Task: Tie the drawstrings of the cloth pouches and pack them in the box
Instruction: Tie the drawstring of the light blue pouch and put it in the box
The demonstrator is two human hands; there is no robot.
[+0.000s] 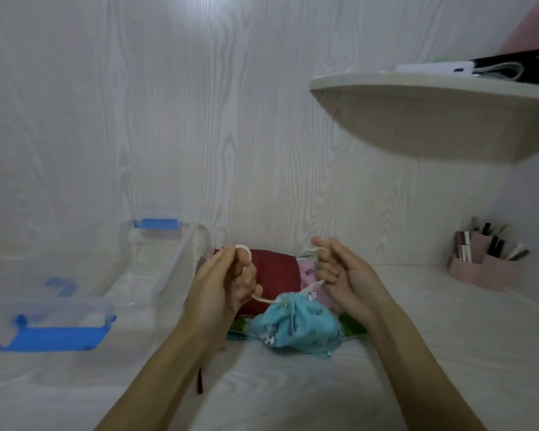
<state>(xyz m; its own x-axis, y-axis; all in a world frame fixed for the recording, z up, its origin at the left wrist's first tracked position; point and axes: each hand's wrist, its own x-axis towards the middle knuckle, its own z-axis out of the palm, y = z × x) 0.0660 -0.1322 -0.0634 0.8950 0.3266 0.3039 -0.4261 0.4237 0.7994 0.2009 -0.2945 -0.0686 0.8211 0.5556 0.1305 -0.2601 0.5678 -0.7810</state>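
Two hands work one pouch. The left hand (227,281) and the right hand (339,275) each have their fingers curled round an end of the cream drawstring (265,300), with the cord looped over a finger on both sides.

The blue pouch (296,325) sits low between them and a little nearer the person, its neck already gathered shut and its body resting on the worktop (417,353). The cord runs left to right across the neck, so its long axis lies straight from one hand to the other and neither hand is plainly closer. I judge the knot is not yet made. The next move would be crossing the two ends above the neck, which needs the hands to come in toward each other.

The clear box (168,269) with blue latches stands open to the left of the blue pouch, on the left hand's side, so that hand looks better placed to carry it over.

I count four pouches:
- the blue one;
- a dark red pouch (271,275) behind it;
- a pink pouch (305,269) behind it to the right;
- a green pouch (352,328) showing only as an edge beneath it.

There is one box, and I make out no pouch in it. Far right of the blue pouch stands one pink organiser (486,269) of small cosmetics, with one shelf (417,119) above.
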